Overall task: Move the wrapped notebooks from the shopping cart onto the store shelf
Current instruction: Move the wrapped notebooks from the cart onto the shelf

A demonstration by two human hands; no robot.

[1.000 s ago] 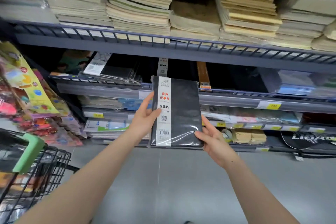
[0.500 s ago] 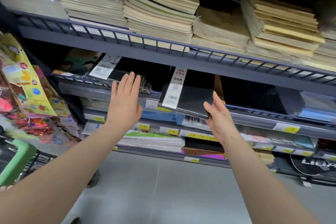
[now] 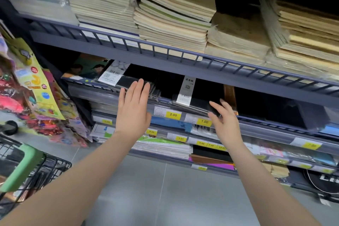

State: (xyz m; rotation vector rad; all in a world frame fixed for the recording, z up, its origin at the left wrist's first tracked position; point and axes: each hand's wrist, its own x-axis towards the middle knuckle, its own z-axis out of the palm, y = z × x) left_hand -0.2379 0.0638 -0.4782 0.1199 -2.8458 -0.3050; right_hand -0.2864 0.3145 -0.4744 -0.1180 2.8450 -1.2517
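Left hand (image 3: 132, 110) flat, fingers straight, holding nothing, mid-frame. Right hand (image 3: 226, 121) relaxed, fingertips touching the wrapped black notebook (image 3: 194, 103) lying on the grey middle shelf (image 3: 275, 130). Cart (image 3: 27, 170) lower left, grey floor.

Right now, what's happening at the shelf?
A person is stocking a store shelf with bare hands. A black wrapped notebook with a white "25K" label lies on the middle shelf, its near end reaching the shelf's front edge. The right hand is at that near end, fingers spread and touching it, not gripping. The left hand is flat, fingers straight, against another stack of black notebooks to the left. The shopping cart stands at lower left.
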